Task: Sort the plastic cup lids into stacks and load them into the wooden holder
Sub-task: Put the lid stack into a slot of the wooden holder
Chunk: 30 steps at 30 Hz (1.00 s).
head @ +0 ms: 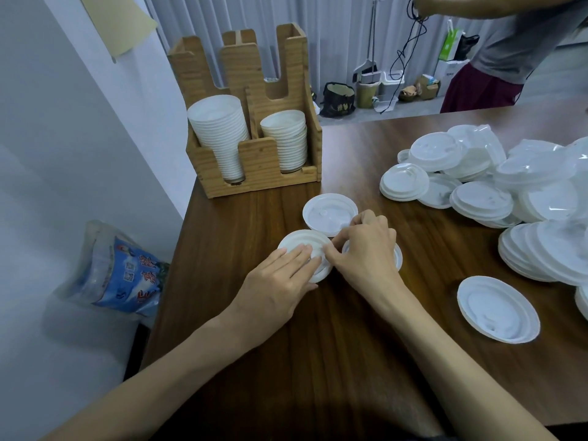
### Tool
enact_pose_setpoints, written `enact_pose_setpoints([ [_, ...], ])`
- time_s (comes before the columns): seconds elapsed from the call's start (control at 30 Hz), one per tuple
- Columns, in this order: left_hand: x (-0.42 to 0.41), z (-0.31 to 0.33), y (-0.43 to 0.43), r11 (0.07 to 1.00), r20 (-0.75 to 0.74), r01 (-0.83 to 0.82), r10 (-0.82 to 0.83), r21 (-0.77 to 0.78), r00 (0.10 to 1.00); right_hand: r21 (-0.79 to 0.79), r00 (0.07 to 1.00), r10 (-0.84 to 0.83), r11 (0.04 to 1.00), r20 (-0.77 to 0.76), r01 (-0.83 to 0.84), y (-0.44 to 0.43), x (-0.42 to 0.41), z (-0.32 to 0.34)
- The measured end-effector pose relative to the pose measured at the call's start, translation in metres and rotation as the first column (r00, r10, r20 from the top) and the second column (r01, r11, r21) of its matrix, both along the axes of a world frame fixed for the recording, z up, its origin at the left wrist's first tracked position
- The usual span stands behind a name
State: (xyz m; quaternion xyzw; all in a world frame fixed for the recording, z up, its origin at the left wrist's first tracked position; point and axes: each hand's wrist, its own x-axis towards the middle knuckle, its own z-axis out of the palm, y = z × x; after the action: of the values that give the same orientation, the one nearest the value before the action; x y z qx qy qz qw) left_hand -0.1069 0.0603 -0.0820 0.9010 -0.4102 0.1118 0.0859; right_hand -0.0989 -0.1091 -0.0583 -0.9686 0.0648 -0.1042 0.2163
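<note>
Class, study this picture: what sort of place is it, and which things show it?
Probably a workroom or back room of a drinks shop: a wooden holder with stacked lids, a heap of loose lids on the table, and a dustpan and bins by the curtain.

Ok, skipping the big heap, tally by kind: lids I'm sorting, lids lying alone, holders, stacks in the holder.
Lids being sorted: 3
Lid lying alone: 1
Wooden holder: 1
Lid stacks inside it: 2
Total: 7

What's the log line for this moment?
left hand: flat on near lid; right hand: curled over second lid, grip unclear; holder: two stacks
</note>
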Motion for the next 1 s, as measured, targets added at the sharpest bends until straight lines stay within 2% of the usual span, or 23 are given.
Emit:
enact_pose_setpoints([
  [0.07, 0.0, 0.009, 0.005, 0.989, -0.158, -0.032, 0.01, -0.143, 0.987, -0.009, 1.0, -0.01, 1.0, 0.003, 0.01, 0.0, 0.0, 0.0],
  [0.13, 0.002, 0.018, 0.011, 0.925, -0.295, -0.172, 0.069, -0.339, 0.953, -0.008, 1.0, -0.016, 1.0, 0.005, 0.016, 0.0, -0.001, 0.001],
  [0.2, 0.008, 0.022, 0.014, 0.845, -0.275, -0.279, 0.165, -0.456, 0.947, -0.011, 1.0, -0.024, 1.0, 0.011, 0.024, 0.0, -0.002, 0.0],
  [0.23, 0.013, 0.024, 0.014, 0.819, -0.281, -0.342, 0.231, -0.461, 0.932, -0.014, 1.0, -0.027, 1.0, 0.015, 0.028, 0.0, -0.002, 0.0],
  [0.3, 0.022, 0.031, 0.011, 0.789, -0.434, -0.5, 0.334, -0.357, 0.837, -0.01, 0.999, -0.029, 1.0, 0.016, 0.03, 0.0, -0.002, 0.0],
  [0.37, 0.029, 0.032, 0.008, 0.773, -0.625, -0.586, 0.338, -0.243, 0.704, -0.006, 0.999, -0.029, 1.0, 0.015, 0.029, 0.0, -0.001, -0.002],
  [0.43, 0.032, 0.031, 0.003, 0.78, -0.71, -0.599, 0.317, -0.181, 0.628, -0.021, 1.0, -0.022, 1.0, 0.014, 0.022, -0.001, -0.002, -0.003],
  [0.53, 0.033, 0.029, -0.003, 0.794, -0.724, -0.585, 0.303, -0.167, 0.619, -0.02, 0.999, -0.002, 1.0, 0.038, 0.003, -0.001, -0.002, -0.005],
  [0.63, 0.033, 0.031, -0.002, 0.776, -0.765, -0.586, 0.225, -0.235, 0.604, 0.046, 0.983, -0.039, 0.998, 0.18, 0.031, -0.001, -0.002, -0.006],
  [0.73, 0.032, 0.037, 0.0, 0.727, -0.867, -0.607, 0.033, -0.321, 0.498, 0.143, 0.95, -0.081, 0.989, 0.302, 0.039, 0.0, -0.001, -0.004],
  [0.8, 0.03, 0.038, 0.001, 0.689, -0.889, -0.625, -0.063, -0.368, 0.454, 0.232, 0.939, -0.062, 0.973, 0.339, -0.02, 0.002, -0.002, -0.001],
  [0.9, 0.029, 0.038, 0.003, 0.655, -0.858, -0.619, -0.088, -0.433, 0.507, 0.405, 0.948, 0.021, 0.901, 0.318, -0.156, 0.006, -0.006, 0.006],
  [1.0, 0.029, 0.038, 0.005, 0.641, -0.847, -0.616, -0.102, -0.458, 0.522, 0.53, 0.969, 0.047, 0.83, 0.243, -0.174, 0.007, -0.006, 0.005],
])
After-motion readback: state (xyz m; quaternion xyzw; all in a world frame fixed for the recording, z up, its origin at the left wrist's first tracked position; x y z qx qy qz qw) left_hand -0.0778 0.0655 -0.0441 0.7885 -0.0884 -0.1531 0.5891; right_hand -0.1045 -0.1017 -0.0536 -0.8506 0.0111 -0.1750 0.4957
